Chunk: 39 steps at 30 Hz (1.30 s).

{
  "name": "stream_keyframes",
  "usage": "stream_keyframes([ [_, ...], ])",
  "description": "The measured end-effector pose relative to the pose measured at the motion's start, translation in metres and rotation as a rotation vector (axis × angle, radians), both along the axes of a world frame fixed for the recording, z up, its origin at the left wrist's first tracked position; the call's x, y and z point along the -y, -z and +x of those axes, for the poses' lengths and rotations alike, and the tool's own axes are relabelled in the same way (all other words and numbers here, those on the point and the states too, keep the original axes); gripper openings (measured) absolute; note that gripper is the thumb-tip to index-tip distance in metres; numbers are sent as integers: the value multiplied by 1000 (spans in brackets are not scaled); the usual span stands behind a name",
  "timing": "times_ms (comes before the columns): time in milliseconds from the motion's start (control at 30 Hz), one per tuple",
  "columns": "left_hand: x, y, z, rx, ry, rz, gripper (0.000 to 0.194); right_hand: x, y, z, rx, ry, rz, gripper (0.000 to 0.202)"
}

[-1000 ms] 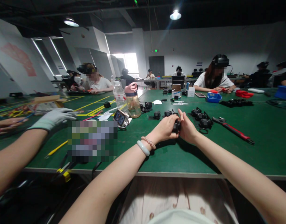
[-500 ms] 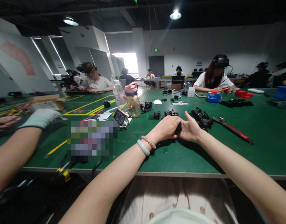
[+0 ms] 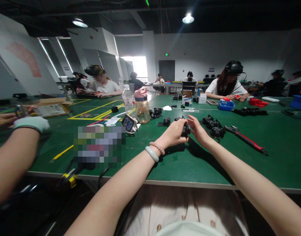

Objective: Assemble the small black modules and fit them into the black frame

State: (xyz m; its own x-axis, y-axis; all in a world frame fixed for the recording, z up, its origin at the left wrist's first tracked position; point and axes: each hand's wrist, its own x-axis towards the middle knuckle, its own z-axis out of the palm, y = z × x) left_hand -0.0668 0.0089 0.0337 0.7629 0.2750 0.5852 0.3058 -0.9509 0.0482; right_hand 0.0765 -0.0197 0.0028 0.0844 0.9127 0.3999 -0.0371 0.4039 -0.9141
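My left hand [image 3: 175, 132], with a pale bangle and a beaded bracelet at its wrist, is closed around a small black plastic part [image 3: 185, 130] just above the green table [image 3: 209, 170]. Its exact kind is hard to make out. Beside it, my right hand [image 3: 199, 131] has its fingers stretched out and apart from the palm; whether the fingertips touch the part I cannot tell. Several similar black parts [image 3: 215, 127] lie to the right of my hands. Another small black part [image 3: 166, 122] sits just beyond my left hand.
Red-handled pliers [image 3: 249, 141] lie at right. To the left stand a phone showing a clock [image 3: 129, 124], a tumbler [image 3: 142, 109], a water bottle [image 3: 128, 100] and a blurred-out item [image 3: 100, 147]. A co-worker's gloved hand [image 3: 32, 124] is at far left. Blue bin [image 3: 226, 105] behind.
My right hand has come away from the black part and its fingers have straightened. The part now shows more in my left hand. The neighbour's gloved hand has moved left.
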Motion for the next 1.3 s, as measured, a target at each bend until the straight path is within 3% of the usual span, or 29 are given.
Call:
stream_keyframes([
  [167, -10, 4, -4, 56, -45, -48, 53, 7, -10, 13, 208, -39, 168, 35],
  [467, -14, 6, -6, 78, -57, -115, 52, 5, -6, 18, 271, -134, 149, 38],
  [1300, -10, 8, -8, 55, -44, -151, 52, 5, -6, 19, 380, -75, 88, 37],
])
